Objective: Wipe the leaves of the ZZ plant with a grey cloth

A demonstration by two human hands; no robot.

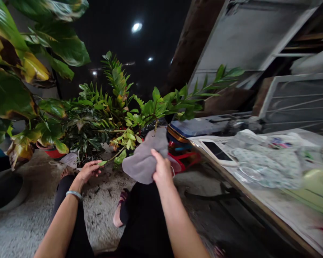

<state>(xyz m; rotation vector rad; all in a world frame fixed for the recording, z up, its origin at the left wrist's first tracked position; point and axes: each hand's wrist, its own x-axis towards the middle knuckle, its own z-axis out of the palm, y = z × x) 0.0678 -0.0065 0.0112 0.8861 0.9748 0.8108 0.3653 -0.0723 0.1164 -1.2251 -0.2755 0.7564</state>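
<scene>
My left hand (88, 172), with a pale bangle at its wrist, pinches the tip of a green leaf (102, 163). That leaf sits at the end of a thin stem, which reaches back to a leafy potted plant (130, 123). In my right hand (162, 167) is a soft grey cloth (142, 163), gripped with the thumb on top. The cloth hangs spread out in front of the plant, apart from the pinched leaf. The fingers underneath the cloth are hidden.
Large yellowing leaves (34, 68) crowd the upper left. A red pot (54, 152) and a grey bucket (5, 190) stand on the rough floor. To the right, a table (258, 200) bears a white phone (218, 152) and plastic bags (266, 161). Something red (187, 161) lies beside its edge.
</scene>
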